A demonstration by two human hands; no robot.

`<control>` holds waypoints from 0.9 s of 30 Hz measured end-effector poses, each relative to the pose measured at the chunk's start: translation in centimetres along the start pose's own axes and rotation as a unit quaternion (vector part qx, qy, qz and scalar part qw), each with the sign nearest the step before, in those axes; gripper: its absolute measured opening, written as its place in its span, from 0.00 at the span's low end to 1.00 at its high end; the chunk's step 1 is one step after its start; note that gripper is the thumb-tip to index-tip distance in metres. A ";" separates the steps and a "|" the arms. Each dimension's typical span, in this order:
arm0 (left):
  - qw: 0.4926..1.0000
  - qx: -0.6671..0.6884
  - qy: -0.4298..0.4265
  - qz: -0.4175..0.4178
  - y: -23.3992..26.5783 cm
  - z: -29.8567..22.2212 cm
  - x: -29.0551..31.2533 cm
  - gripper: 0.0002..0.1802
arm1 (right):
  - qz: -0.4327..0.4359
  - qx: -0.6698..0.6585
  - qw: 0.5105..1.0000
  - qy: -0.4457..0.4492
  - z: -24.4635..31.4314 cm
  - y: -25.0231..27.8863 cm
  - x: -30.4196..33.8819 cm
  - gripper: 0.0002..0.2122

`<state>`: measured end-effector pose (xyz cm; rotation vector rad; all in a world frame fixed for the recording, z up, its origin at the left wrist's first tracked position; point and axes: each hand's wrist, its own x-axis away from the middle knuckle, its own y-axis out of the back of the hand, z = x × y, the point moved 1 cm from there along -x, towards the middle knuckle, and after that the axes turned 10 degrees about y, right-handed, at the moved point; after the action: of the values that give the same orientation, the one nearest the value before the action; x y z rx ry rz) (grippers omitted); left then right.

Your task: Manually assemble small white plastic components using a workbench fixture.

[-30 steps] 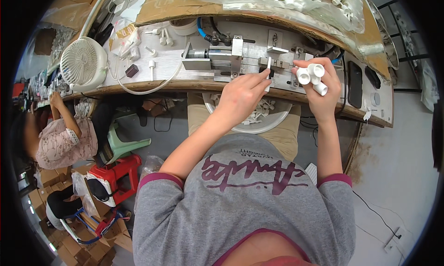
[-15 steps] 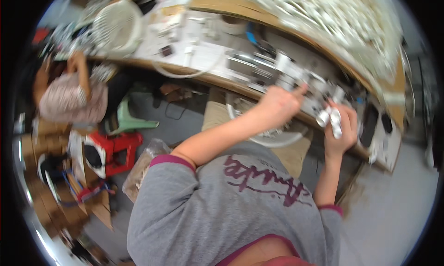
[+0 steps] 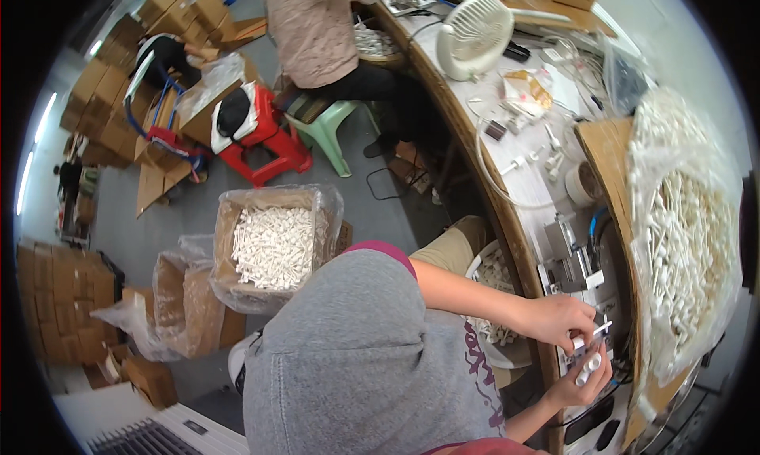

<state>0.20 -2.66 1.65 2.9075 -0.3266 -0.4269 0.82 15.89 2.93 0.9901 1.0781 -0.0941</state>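
Note:
My left hand (image 3: 556, 320) is closed at the workbench's near edge, pinching a small white plastic tube-like part (image 3: 578, 343). Right beside it, my right hand (image 3: 579, 385) curls around a few short white plastic tubes (image 3: 588, 369), their open ends facing up. A thin white stem (image 3: 603, 328) sticks out by the left fingertips; whether it belongs to the pinched part I cannot tell. Just beyond both hands, a metal fixture (image 3: 574, 257) is mounted on the bench. In my lap, partly hidden by my left arm, sits a white tub (image 3: 477, 266) of white parts.
A plastic bag (image 3: 685, 257) heaped with white parts lies on cardboard at the right. Farther along the bench stand a white fan (image 3: 475, 37) and a tape roll (image 3: 584, 184). A lined box (image 3: 273, 245) of white parts, a red stool (image 3: 265, 142) and a seated person (image 3: 317, 31) are leftward.
The view has swung left, showing more of the floor and boxes. My left hand has left the fixture and come together with my right hand, which still holds the white tubes.

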 end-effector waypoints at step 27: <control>0.883 -0.446 -0.097 0.112 -1.9 3.4 -2.0 0.08 | -0.027 0.022 0.997 -0.074 0.7 0.9 -0.8 0.18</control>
<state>-2.36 -0.84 -1.43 1.9084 -0.3631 -0.6249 1.38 15.64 4.20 0.9777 0.9703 -0.2324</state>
